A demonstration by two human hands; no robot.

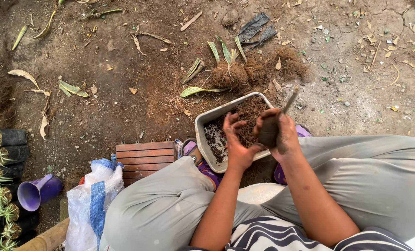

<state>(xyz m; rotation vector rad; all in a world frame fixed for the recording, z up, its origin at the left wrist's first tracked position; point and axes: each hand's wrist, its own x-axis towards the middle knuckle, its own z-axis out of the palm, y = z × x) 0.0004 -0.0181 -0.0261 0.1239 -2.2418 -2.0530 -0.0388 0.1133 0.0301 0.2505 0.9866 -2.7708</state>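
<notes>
Right hand (282,132) grips a small pot (268,132) (dark) over a tray (207,122).

Small dark pot (268,132): soft, blackish, tilted, clasped in the right hand (282,135) above the tub's right rim. A thin grey-green leaf (289,101) sticks up and out of it toward upper right. Grey rectangular tub (207,122): on the dirt between the knees, holds brown fibre and dark soil; left hand (235,139) sits over it, fingers spread.
</notes>
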